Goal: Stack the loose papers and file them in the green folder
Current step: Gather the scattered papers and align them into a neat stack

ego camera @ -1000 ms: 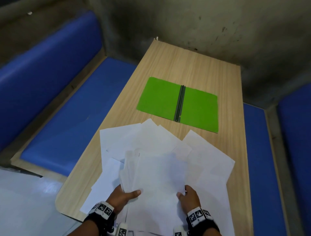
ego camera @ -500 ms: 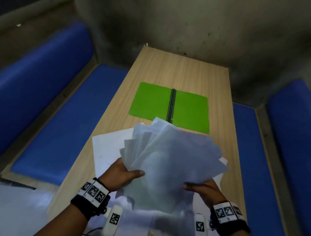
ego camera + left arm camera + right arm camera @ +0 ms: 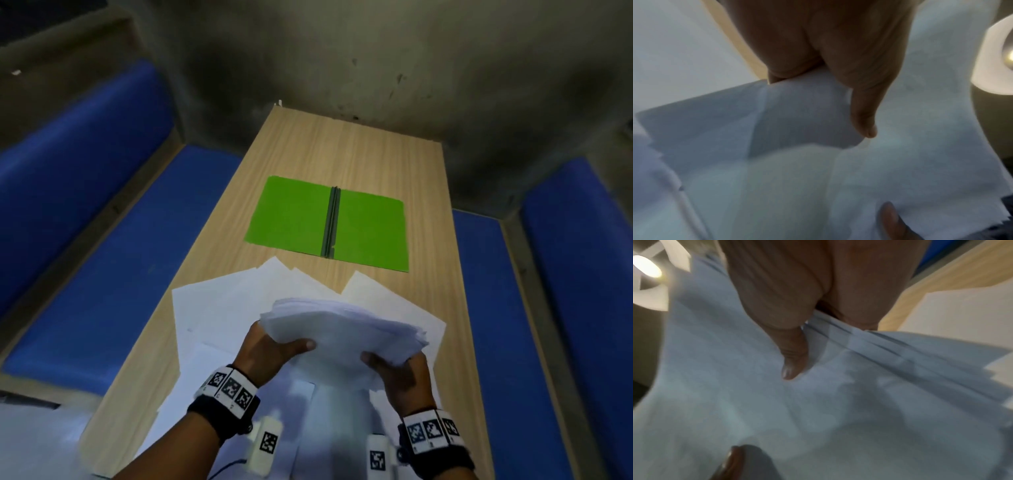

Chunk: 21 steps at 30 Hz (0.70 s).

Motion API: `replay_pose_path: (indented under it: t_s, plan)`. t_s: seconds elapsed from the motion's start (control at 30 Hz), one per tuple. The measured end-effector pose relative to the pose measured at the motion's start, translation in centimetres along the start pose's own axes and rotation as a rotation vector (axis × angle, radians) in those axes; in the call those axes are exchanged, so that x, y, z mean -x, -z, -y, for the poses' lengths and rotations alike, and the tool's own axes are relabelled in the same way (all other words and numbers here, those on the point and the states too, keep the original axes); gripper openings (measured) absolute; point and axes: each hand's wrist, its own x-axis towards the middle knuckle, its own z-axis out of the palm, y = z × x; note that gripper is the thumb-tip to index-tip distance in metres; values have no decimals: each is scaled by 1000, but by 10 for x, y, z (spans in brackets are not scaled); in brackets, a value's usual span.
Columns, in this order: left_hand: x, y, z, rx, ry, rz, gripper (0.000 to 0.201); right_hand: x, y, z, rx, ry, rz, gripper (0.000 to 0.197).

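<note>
Blue benches (image 3: 102, 274) flank your wooden table (image 3: 342, 150), which runs to a grey wall (image 3: 376, 61). Your left hand (image 3: 270, 356) grips the left edge of the stack (image 3: 342, 329), thumb on top and fingers underneath. Loose sheets (image 3: 219, 308) lie spread on the table below it. Beyond them the green folder (image 3: 291, 216) lies open and flat, apart from the papers. Your right hand (image 3: 404, 377) pinches the stack's right edge the same way.
</note>
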Motion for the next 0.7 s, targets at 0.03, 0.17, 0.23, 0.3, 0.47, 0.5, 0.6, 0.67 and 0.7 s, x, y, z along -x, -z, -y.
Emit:
replay_pose_path:
  t_s: [0.03, 0.17, 0.23, 0.3, 0.47, 0.5, 0.6, 0.67, 0.7]
  plan:
    - [-1, -2, 0, 34, 8, -9, 49, -1, 5, 0, -55, 40, -18, 37]
    - [-2, -10, 6, 52, 49, 12, 48, 2, 11, -13, -67, 122, -51, 54]
    - [-1, -16, 16, 25, 67, 32, 58, 2, 11, -27, -49, 70, -17, 71]
    - [1, -20, 22, 49, 88, 24, 58, 1, 12, -36, -77, 42, -26, 71]
    - [-1, -31, 14, 44, 107, -56, 45, 0, 6, -43, 1, 64, -104, 70]
    - [-1, -31, 12, 68, 98, -85, 43, 0, 7, -45, -2, 68, -118, 69]
    - [-1, -28, 15, 141, 98, -86, 47, 0, 14, -53, -33, 47, -150, 73]
    - [2, -28, 23, 96, 97, -10, 50, 1, 16, -62, -25, 3, -150, 57]
    - [5, -29, 27, 66, 91, 27, 50, 2, 15, -65, -17, -24, -140, 51]
